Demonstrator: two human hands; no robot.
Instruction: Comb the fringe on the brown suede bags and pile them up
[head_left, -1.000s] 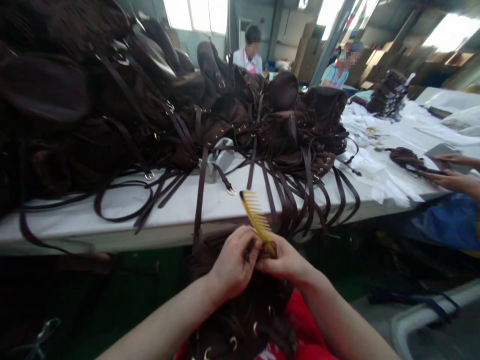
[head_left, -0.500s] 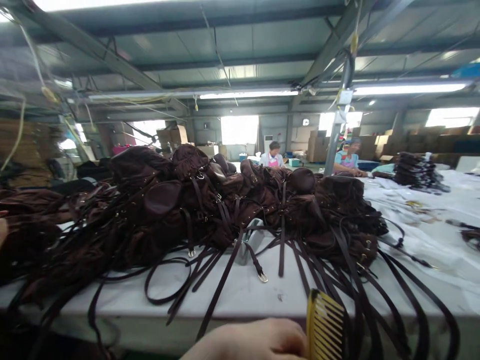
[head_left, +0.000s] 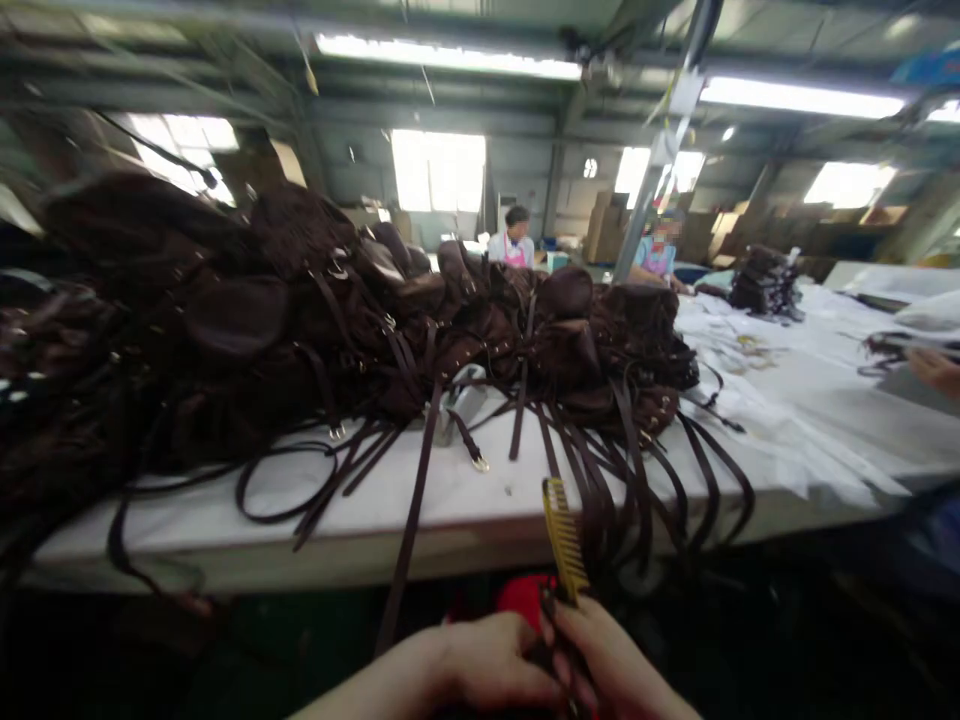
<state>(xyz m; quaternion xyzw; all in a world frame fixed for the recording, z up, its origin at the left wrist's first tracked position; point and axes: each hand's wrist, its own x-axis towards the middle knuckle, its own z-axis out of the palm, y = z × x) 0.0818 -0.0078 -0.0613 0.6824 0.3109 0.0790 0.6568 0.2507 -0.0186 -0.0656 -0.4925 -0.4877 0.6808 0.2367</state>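
Note:
My right hand (head_left: 611, 655) is closed at the base of a yellow comb (head_left: 564, 540), whose teeth point up and to the right. Beside it, my left hand (head_left: 484, 660) is closed, its fingers against a dark thing (head_left: 551, 650) between the two hands. What that thing is, I cannot make out. Both hands are low in the view, in front of the table's near edge. Beyond them lies a big heap of dark brown bags (head_left: 562, 345). Long straps (head_left: 420, 500) with metal buckles (head_left: 480, 464) trail from the heap, several over the edge.
The white table (head_left: 480, 505) runs across the view. A grey metal object (head_left: 465, 400) stands among the straps. A co-worker's hand (head_left: 934, 370) shows at the right edge. Two people (head_left: 516, 240) sit beyond the heap, near a post (head_left: 641, 210). A dark stack (head_left: 765, 280) stands at the back right.
The view has tilted down and turned a little right. The comb now stands farther left in view, and my right hand has come in at its base beside my left hand.

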